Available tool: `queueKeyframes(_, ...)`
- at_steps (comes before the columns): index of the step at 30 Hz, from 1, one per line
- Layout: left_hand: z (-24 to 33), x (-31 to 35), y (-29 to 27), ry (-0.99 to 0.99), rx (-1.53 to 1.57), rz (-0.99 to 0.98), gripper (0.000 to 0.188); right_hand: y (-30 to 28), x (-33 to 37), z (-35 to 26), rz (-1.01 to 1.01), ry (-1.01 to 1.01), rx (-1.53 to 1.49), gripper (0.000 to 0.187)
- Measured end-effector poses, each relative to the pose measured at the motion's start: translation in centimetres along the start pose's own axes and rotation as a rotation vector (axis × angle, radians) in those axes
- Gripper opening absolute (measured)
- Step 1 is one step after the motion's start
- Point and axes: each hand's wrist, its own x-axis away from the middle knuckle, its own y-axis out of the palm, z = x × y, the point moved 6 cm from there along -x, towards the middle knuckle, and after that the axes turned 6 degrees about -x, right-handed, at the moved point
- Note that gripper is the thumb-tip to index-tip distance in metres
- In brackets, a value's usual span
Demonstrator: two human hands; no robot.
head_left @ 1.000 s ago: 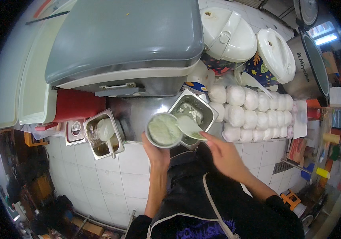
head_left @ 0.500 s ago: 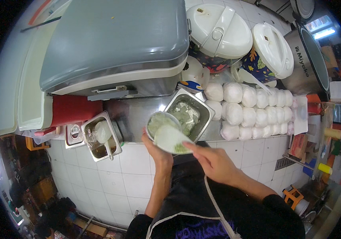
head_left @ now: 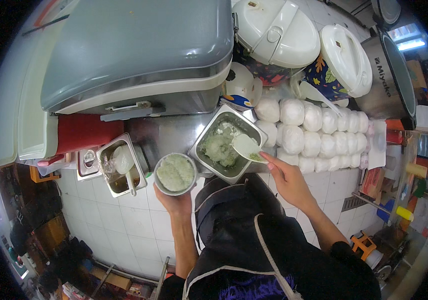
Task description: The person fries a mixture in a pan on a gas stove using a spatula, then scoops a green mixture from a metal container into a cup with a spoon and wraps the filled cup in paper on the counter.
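Observation:
My left hand (head_left: 175, 201) holds a round metal bowl (head_left: 175, 173) heaped with pale green rice, out over the counter's front edge. My right hand (head_left: 288, 181) grips a white rice paddle (head_left: 247, 147) whose blade hangs over the right rim of a square metal tray (head_left: 226, 141). That tray holds more of the green rice. The bowl sits just left of the tray.
A big grey lidded box (head_left: 134, 55) fills the back left, with a red box (head_left: 84, 132) under it. Two white rice cookers (head_left: 279, 32) and a steel pot (head_left: 389, 75) stand behind rows of white bagged portions (head_left: 319, 130). A smaller tray with a ladle (head_left: 121, 165) lies left.
The bowl has moved left and down, away from the tray. My right hand has carried the paddle off the bowl and back to the tray's right side.

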Motion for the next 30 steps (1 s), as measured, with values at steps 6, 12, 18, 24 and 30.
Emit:
queueKeyframes(6, -1.8, 0.1, -1.0, -0.008, 0.029, 0.015, 0.05, 3.7, -1.1, -4.8, 0.004, -0.322, -0.044, 0.041)
queueKeyframes(12, -3.0, 0.5, 2.2, -0.033, 0.045, 0.053, 0.047, 6.8, 1.3, -7.5, -0.169, -0.373, 0.175, 0.047)
queueKeyframes(18, -3.7, 1.5, 3.9, 0.069, 0.056, 0.162, 0.045, 6.4, 0.2, -8.5, -0.121, -0.326, 0.108, 0.048)
queueKeyframes(24, -2.0, 2.0, 4.3, 0.347, -0.332, 0.184, 0.046, 6.7, 2.6, -8.8, -0.411, -0.348, 0.086, 0.047)
queueKeyframes(30, -2.7, 1.0, 5.0, 0.126, 0.056, 0.066, 0.046, 4.6, -0.1, -9.0, -0.214, -0.419, 0.011, 0.043)
